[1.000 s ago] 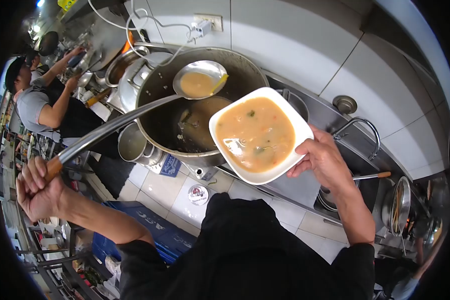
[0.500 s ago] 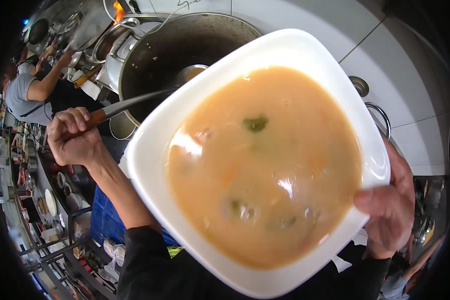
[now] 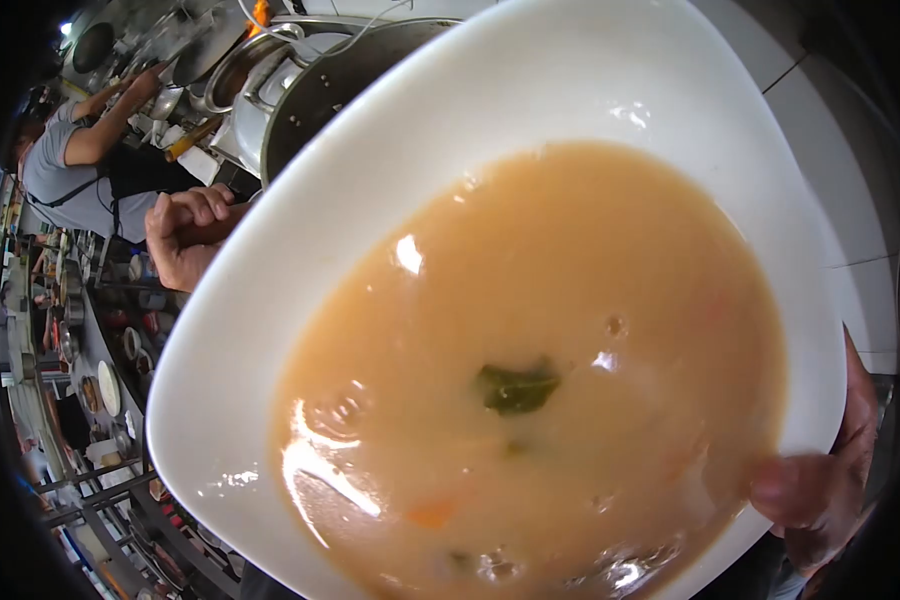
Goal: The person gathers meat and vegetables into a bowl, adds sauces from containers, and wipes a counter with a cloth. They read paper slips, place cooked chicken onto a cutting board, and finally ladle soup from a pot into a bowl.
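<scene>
A white, rounded-square bowl fills most of the view, close to the camera. In it is orange-tan soup, with a dark green leaf and an orange piece at the surface. My right hand grips the bowl at its lower right, thumb over the rim. At the left, my left hand is closed round the brown handle of a ladle; the bowl hides the rest of the ladle. Behind the bowl stands a large pot, mostly covered from sight.
At the upper left, a person in a grey shirt works beside pans and an orange flame. A lidded silver pot adjoins the large pot. White tiles lie to the right; shelves with dishes, including a white plate, run down the left.
The bowl has come nearer the camera and now looks larger, tilted, covering more of the pot and the ladle. The soup has shifted toward the bowl's lower side. Both hands keep their hold.
</scene>
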`<state>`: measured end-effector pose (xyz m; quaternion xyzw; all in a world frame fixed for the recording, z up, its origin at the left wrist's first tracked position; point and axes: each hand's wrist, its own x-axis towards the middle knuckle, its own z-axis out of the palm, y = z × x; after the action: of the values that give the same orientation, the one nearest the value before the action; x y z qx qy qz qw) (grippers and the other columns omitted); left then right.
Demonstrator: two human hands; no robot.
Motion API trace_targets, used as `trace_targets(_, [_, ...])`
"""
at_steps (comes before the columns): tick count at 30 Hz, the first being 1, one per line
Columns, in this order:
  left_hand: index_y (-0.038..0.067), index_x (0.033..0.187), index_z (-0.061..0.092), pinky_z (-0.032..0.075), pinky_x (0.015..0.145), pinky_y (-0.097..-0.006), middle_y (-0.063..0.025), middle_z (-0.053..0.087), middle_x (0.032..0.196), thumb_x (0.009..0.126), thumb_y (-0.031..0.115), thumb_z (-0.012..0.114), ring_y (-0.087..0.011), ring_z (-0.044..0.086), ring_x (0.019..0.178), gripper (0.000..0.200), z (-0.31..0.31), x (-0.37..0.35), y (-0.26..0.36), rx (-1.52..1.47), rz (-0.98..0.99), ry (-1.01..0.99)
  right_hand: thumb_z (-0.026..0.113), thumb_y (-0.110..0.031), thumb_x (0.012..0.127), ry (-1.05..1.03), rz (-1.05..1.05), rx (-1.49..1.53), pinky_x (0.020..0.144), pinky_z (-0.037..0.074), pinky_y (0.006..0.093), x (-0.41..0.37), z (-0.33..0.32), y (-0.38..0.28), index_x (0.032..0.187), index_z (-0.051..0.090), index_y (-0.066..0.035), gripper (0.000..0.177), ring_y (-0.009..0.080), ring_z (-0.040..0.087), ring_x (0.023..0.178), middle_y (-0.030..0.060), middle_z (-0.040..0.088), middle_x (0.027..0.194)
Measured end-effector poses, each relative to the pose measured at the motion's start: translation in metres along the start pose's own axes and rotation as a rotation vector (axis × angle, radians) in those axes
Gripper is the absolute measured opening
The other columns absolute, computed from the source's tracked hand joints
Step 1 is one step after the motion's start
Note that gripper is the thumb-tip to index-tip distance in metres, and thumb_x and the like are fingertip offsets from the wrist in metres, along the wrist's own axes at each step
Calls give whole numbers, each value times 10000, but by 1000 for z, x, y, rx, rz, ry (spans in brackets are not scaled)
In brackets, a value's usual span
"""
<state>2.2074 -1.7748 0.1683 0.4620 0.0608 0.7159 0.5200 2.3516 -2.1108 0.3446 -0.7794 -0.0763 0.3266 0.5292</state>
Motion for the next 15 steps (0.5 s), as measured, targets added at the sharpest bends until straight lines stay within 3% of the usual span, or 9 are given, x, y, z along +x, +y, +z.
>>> trace_targets(1, [0,711,492,426,511,-327,-88,403,553,837,151,498,-176,460,525,197,-3,1,-6,2,3,1,750,-293,521,3,-24,-2,865,444,331,0,3,-1,1244,387,70,887,221,567,984,122,572,1081])
trace_targets(3, [-36,844,518,457,569,-337,-90,422,601,836,176,519,-185,491,605,212,-11,2,-23,285,537,-151,762,-319,521,9,-77,-6,861,448,330,1,11,-4,1240,391,75,900,223,570,985,128,574,1080])
trace_targets(5, [-53,932,519,473,617,-333,-109,487,664,811,209,558,-196,519,655,291,-25,3,-26,314,569,-162,775,-344,522,16,-128,-11,856,452,329,2,15,-5,1236,395,81,914,225,572,987,133,575,1080])
trace_targets(15, [-50,941,520,472,632,-328,-125,523,702,795,227,577,-198,532,679,318,-3,-16,6,231,-28,67,758,-311,512,26,-155,27,847,457,321,6,12,4,1224,406,92,890,230,581,971,144,580,1070])
